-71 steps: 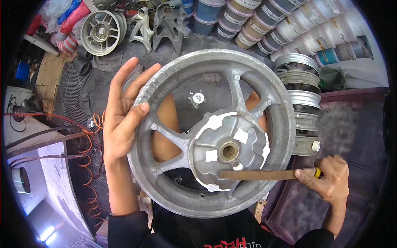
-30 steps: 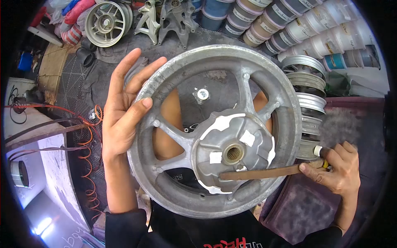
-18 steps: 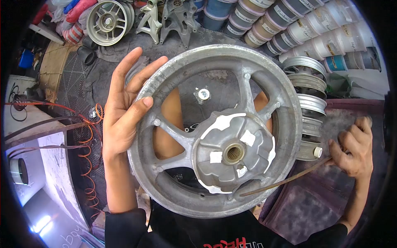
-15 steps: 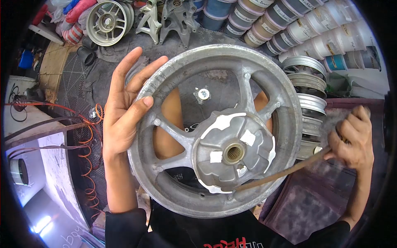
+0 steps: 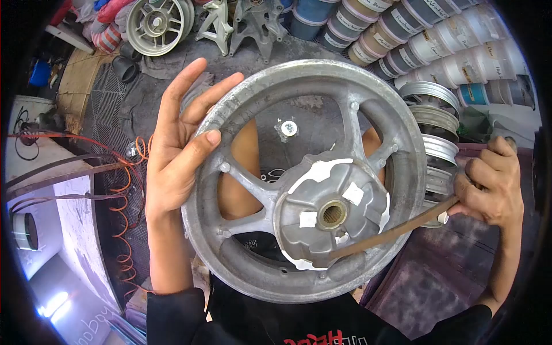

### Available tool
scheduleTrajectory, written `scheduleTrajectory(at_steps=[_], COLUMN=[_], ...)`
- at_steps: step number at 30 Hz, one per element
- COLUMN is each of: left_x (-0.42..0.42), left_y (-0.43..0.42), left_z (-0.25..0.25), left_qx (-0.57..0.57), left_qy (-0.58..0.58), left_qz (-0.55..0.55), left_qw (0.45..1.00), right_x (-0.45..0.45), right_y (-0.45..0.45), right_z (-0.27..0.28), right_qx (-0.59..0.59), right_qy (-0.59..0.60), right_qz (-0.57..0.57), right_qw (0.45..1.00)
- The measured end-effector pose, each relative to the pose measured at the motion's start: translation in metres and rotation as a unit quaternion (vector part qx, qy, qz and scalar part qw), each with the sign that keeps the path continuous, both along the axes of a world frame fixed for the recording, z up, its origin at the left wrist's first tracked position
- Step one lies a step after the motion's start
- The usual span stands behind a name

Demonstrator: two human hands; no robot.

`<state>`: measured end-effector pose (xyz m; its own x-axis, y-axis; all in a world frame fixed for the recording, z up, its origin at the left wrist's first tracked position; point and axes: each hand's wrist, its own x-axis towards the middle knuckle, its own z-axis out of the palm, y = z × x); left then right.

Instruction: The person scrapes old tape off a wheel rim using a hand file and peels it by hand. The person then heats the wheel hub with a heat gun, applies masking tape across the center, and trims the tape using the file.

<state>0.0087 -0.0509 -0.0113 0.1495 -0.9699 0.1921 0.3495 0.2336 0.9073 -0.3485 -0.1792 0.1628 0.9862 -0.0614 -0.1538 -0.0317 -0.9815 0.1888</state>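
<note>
A bare grey motorcycle wheel rim (image 5: 397,103) fills the middle of view, tilted above my lap. My left hand (image 5: 175,155) grips its left edge, thumb on the front face and some fingers stretched up beside it. White patches (image 5: 317,175) mark the raised parts of the hub (image 5: 365,215), around a splined centre hole (image 5: 332,215). My right hand (image 5: 489,184) is closed around one end of a long, flat brown bar (image 5: 397,229). The bar's far tip meets the lower edge of the hub, near a white patch. Its exact kind I cannot make out.
Several rims (image 5: 437,123) are stacked at the right, below rows of labelled tubs (image 5: 425,49). Another wheel (image 5: 158,23) and metal brackets (image 5: 253,26) lie at the back. An orange coiled hose (image 5: 119,230) hangs at the left. A small white disc (image 5: 288,128) lies on the floor.
The wheel and my hands appear slightly further right as the view shifts. My right hand sits a little higher, and the bar lies at a slightly different angle across the hub.
</note>
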Motion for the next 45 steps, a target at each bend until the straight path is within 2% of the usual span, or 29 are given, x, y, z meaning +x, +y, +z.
scheduleTrajectory(at_steps=[5, 12, 22, 27, 33, 39, 45], left_x=[-0.004, -0.003, -0.005, -0.006, -0.003, -0.004, -0.004], left_y=[-0.001, -0.001, -0.001, -0.001, -0.001, -0.001, 0.000], left_z=[0.001, 0.000, 0.003, 0.003, 0.000, 0.001, 0.001], left_qx=[0.005, 0.016, 0.027, 0.032, 0.003, 0.010, 0.002], left_qy=[-0.007, -0.015, -0.017, -0.021, -0.008, -0.020, -0.002], left_qz=[0.005, 0.008, 0.016, 0.023, 0.011, 0.013, 0.009], left_qw=[1.000, 1.000, 0.999, 0.999, 1.000, 1.000, 1.000], right_x=[0.004, 0.006, -0.001, 0.003, -0.003, 0.009, 0.006], right_y=[0.005, 0.002, 0.000, -0.008, -0.009, -0.011, -0.011], right_z=[-0.010, -0.003, -0.001, -0.022, -0.008, -0.026, -0.011], right_qx=[0.030, -0.030, -0.029, 0.028, -0.002, 0.045, 0.025], right_qy=[0.015, -0.020, -0.016, -0.018, -0.026, -0.009, -0.001], right_qz=[-0.014, -0.001, -0.001, -0.012, -0.007, -0.003, -0.010], right_qw=[0.999, 0.999, 0.999, 0.999, 1.000, 0.999, 1.000])
